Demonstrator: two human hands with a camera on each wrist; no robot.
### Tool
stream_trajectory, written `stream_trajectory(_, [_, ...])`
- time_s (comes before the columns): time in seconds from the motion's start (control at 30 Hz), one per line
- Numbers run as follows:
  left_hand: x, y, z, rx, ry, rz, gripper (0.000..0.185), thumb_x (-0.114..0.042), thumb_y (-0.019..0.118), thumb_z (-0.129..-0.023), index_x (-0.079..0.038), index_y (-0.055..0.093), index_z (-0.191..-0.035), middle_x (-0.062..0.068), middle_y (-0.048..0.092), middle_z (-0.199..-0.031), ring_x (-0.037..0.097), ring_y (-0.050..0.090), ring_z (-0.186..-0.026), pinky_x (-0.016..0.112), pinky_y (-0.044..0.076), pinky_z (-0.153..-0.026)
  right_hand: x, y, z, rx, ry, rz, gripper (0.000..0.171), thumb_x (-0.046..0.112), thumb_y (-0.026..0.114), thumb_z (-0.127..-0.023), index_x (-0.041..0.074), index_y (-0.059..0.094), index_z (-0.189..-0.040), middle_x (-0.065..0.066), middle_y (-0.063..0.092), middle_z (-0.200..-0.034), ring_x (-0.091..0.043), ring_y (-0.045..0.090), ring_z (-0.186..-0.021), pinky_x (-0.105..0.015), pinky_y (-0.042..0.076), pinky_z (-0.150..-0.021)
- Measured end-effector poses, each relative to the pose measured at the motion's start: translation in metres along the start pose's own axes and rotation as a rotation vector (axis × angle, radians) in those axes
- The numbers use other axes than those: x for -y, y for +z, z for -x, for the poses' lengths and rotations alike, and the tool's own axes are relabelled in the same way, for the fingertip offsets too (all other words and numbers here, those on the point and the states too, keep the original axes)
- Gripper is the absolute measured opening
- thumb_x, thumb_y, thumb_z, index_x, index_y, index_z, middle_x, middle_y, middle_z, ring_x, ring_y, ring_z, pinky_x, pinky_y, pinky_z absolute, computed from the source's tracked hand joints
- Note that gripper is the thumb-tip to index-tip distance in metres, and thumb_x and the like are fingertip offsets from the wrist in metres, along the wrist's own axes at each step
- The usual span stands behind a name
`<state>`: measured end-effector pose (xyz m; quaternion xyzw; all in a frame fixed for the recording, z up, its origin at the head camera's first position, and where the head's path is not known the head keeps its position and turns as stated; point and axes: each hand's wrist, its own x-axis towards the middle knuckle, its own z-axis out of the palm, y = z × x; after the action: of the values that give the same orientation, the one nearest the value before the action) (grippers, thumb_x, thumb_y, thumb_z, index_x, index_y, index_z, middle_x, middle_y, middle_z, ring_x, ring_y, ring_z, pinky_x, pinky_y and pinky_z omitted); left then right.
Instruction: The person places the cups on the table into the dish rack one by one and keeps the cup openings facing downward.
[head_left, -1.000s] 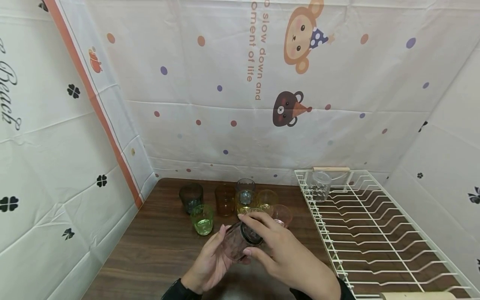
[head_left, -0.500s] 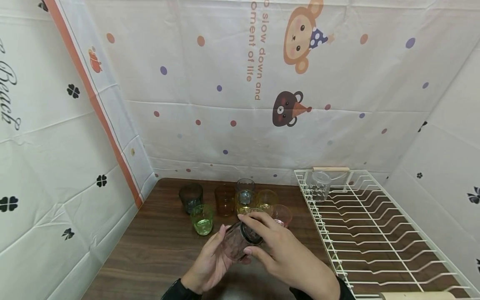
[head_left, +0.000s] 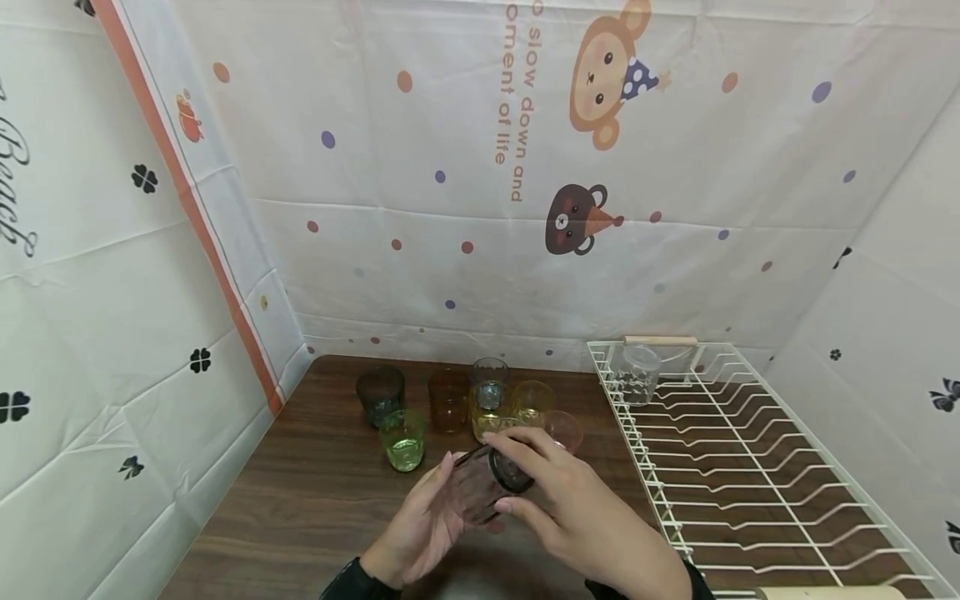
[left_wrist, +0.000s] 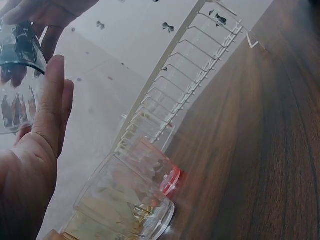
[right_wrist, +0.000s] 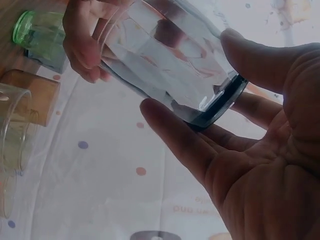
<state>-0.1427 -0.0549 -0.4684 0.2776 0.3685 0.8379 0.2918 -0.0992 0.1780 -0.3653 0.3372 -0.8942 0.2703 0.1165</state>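
Over the near middle of the table, both hands hold a smoky grey glass tumbler [head_left: 474,490] that is tilted on its side. My left hand [head_left: 422,533] cups the tumbler's mouth end, thumb on the upper side and fingers beneath. At the opposite end my right hand [head_left: 581,504] grips it around the thick dark base, thumb and fingers on either side. The right wrist view shows the faceted see-through wall of the tumbler [right_wrist: 160,60] between the two hands. In the left wrist view the tumbler [left_wrist: 17,102] is cut off by the left edge.
Behind the hands stand a green glass [head_left: 403,443], a dark glass [head_left: 380,392], a brown glass [head_left: 448,402], a pink glass [head_left: 566,429] and several yellowish or clear ones. A white wire rack [head_left: 757,492] on the right holds a clear glass [head_left: 639,375]. Patterned cloth [head_left: 420,275] hangs behind.
Both hands keep their hold on the tumbler. The tumbler and the right hand have shifted slightly to the right, and the head view has tilted a little.
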Motion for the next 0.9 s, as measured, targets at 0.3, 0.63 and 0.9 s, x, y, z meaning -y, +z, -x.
stream_trajectory(0.3, [-0.004, 0.008, 0.004, -0.062, -0.008, -0.080, 0.044, -0.034, 0.020, -0.120, -0.015, 0.052, -0.144, 0.006, 0.062, -0.142, 0.023, 0.068, -0.126, 0.039, 0.064, -0.094, -0.003, -0.039, 0.022, -0.239, -0.090, 0.165, 0.078, 0.018, 0.083, -0.090, 0.023, 0.049, -0.160, 0.002, 0.059, -0.148, -0.017, 0.067, -0.126, -0.029, 0.058, -0.106])
stream_trajectory(0.63, [-0.009, 0.009, 0.016, -0.070, 0.011, -0.226, 0.039, -0.026, 0.028, -0.118, -0.008, 0.049, -0.144, 0.009, 0.063, -0.139, 0.029, 0.069, -0.126, 0.040, 0.065, -0.091, -0.057, -0.108, 0.041, -0.398, 0.086, 0.383, 0.078, 0.008, 0.085, -0.088, 0.013, 0.051, -0.158, -0.021, 0.061, -0.141, -0.046, 0.066, -0.116, -0.057, 0.058, -0.096])
stream_trajectory(0.9, [-0.013, 0.011, 0.020, -0.143, -0.043, -0.283, 0.032, -0.025, 0.037, -0.117, -0.009, 0.051, -0.140, 0.006, 0.064, -0.136, 0.025, 0.071, -0.122, 0.038, 0.066, -0.088, -0.104, -0.126, 0.044, -0.262, 0.176, 0.498, 0.076, 0.000, 0.084, -0.085, -0.003, 0.048, -0.152, -0.035, 0.057, -0.132, -0.054, 0.064, -0.101, -0.071, 0.053, -0.078])
